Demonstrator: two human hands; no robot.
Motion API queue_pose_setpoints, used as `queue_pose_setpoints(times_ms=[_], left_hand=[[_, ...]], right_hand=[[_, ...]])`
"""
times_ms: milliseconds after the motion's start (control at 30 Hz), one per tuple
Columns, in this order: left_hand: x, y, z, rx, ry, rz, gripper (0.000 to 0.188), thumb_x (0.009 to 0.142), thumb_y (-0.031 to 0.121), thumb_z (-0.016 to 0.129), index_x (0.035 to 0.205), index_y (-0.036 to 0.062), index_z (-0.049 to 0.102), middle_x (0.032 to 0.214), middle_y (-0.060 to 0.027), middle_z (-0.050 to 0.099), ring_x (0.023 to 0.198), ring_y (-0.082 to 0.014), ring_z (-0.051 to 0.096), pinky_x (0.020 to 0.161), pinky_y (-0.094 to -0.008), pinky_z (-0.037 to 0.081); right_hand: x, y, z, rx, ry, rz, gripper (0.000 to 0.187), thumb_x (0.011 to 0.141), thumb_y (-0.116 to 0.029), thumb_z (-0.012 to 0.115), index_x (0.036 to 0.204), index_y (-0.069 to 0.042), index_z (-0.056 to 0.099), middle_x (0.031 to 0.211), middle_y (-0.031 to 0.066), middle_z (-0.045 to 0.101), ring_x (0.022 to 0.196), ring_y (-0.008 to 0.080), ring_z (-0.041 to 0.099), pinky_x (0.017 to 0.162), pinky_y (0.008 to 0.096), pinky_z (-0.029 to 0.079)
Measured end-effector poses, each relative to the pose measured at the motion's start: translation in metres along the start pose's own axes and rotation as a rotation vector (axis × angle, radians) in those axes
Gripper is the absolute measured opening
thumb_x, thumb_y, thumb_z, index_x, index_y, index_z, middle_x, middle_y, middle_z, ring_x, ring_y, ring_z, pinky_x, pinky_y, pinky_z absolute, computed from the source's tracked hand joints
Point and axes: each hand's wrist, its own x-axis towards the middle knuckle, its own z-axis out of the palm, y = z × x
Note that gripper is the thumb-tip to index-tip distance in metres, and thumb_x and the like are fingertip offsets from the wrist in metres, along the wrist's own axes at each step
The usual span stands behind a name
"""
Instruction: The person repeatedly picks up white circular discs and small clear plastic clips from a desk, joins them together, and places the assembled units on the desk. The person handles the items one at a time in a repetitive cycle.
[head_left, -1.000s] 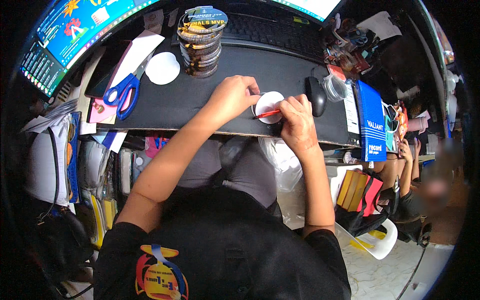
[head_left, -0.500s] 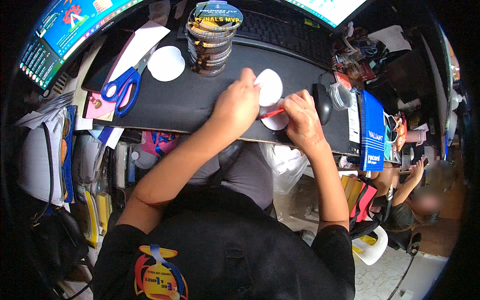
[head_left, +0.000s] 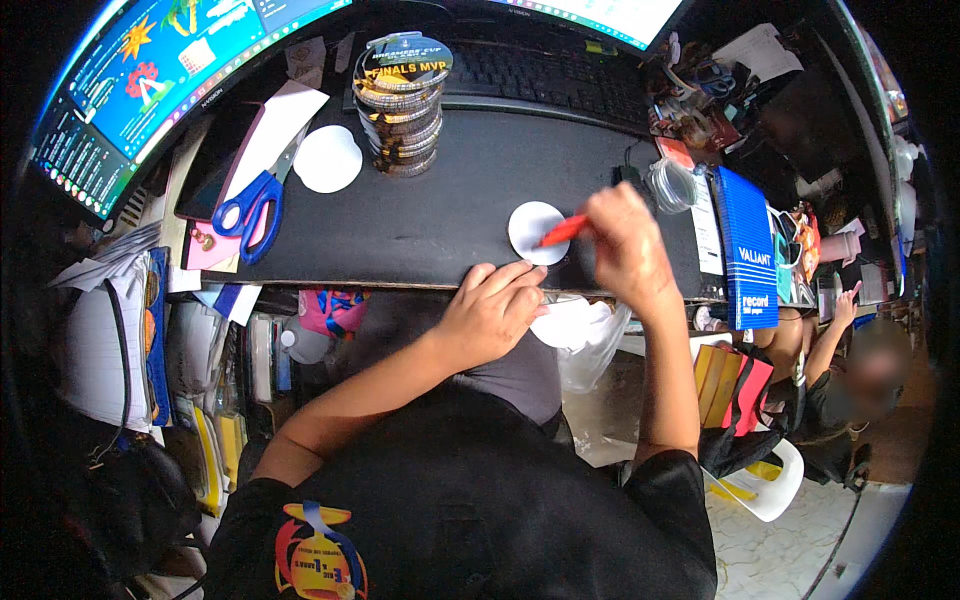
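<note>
A white round disc [head_left: 537, 231] lies flat on the black desk mat near its front edge. My left hand [head_left: 492, 312] is at that edge with fingers stretched out, their tips touching the disc's lower rim. Above the disc's right side, my right hand [head_left: 630, 245] is closed around a slim red tool [head_left: 563, 232] whose tip points down at the disc. The hand and tool are blurred, so the tool's exact kind is unclear. Farther left lie overlapping white round pieces [head_left: 328, 159], beside a tall stack of round medals [head_left: 402, 110].
Blue-handled scissors [head_left: 247, 215] lie at the left of the mat. A keyboard [head_left: 530, 85] is at the back. Clear round discs [head_left: 670, 185] are stacked at right, near a blue record book [head_left: 747, 250]. A white plastic bag [head_left: 595, 360] hangs below the desk edge. Another person [head_left: 835, 375] is at far right.
My left hand has let go of a white piece and moved down to the desk edge. The right hand, still holding the red tool, has shifted slightly right. The view has shifted a little.
</note>
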Motion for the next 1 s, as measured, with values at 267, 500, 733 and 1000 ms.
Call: queue_pose_setpoints(times_ms=[267,500,733,1000], left_hand=[[0.004,0.003,-0.003,0.013,0.019,-0.113,0.016,0.083,0.019,0.064,0.089,0.0067,0.055,0.101,-0.0084,0.063,0.086,-0.0252,0.056,0.075,-0.0392,0.041],[0.024,0.0,-0.015,-0.202,0.092,-0.384,0.013,0.084,0.011,0.063,0.084,0.0021,0.053,0.085,-0.0144,0.055,0.082,-0.0327,0.054,0.073,-0.0409,0.043],[0.052,-0.005,-0.002,-0.022,-0.214,-0.139,0.066,0.071,0.05,0.071,0.119,0.0077,0.054,0.139,-0.0196,0.041,0.13,-0.0378,0.037,0.104,-0.0514,0.031],[0.043,0.006,-0.019,0.262,-0.424,0.038,0.048,0.079,0.025,0.067,0.124,0.0132,0.058,0.129,-0.0126,0.055,0.116,-0.0291,0.055,0.094,-0.0455,0.047]], right_hand=[[0.026,0.039,0.054,-0.086,0.026,0.047,0.022,0.073,-0.002,0.057,0.095,-0.005,0.054,0.086,0.011,0.055,0.089,0.0333,0.053,0.069,0.045,0.042],[0.003,0.017,0.025,0.104,0.264,0.289,0.04,0.085,-0.024,0.063,0.118,-0.001,0.058,0.104,0.0189,0.058,0.101,0.0342,0.053,0.087,0.0433,0.042],[-0.135,-0.031,0.028,0.578,0.392,0.862,0.034,0.079,0.0,0.065,0.112,-0.003,0.062,0.104,0.0069,0.064,0.092,0.0134,0.057,0.082,0.0266,0.045],[-0.19,0.008,0.08,-0.385,0.323,0.866,0.026,0.081,-0.013,0.065,0.105,-0.004,0.064,0.095,0.0199,0.063,0.09,0.0363,0.061,0.08,0.0444,0.047]])
